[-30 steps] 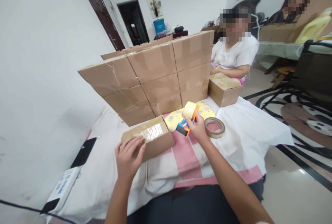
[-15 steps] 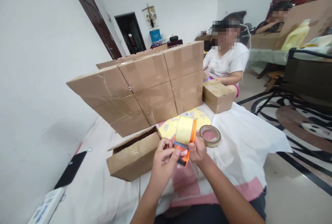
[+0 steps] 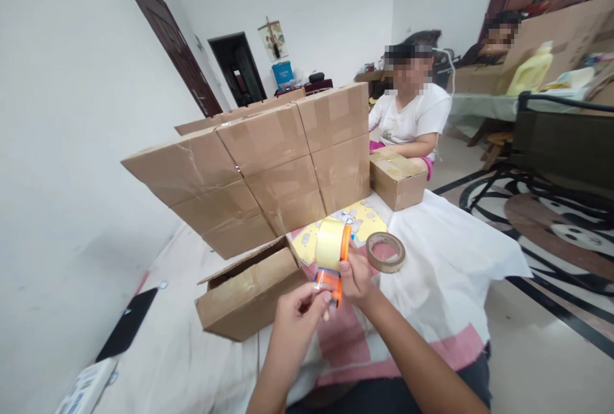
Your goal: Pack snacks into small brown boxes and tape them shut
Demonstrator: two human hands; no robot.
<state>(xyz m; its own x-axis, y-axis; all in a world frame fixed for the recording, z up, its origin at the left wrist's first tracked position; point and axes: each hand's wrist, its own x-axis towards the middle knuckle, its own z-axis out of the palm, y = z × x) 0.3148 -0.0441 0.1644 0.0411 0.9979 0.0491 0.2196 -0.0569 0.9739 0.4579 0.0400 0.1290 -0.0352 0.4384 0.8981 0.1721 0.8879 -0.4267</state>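
Observation:
My right hand (image 3: 355,278) grips an orange tape dispenser (image 3: 330,254) loaded with a pale yellow roll, held upright over the cloth-covered table (image 3: 446,260). My left hand (image 3: 300,311) pinches at the dispenser's lower end, where the tape comes off; the tape end itself is too small to make out. Just left of both hands lies a small cardboard box (image 3: 249,289) with its top flap lifted ajar. A spare brown tape roll (image 3: 385,252) lies flat on the cloth to the right of the dispenser.
A wall of stacked sealed cartons (image 3: 268,158) stands behind the small box. Another person in a white shirt (image 3: 410,119) sits at the far side with a carton (image 3: 398,177). A black phone (image 3: 125,324) lies at the left.
My left hand left the small box's top and came to the dispenser; the box flap sprang up. The dispenser turned upright in my right hand.

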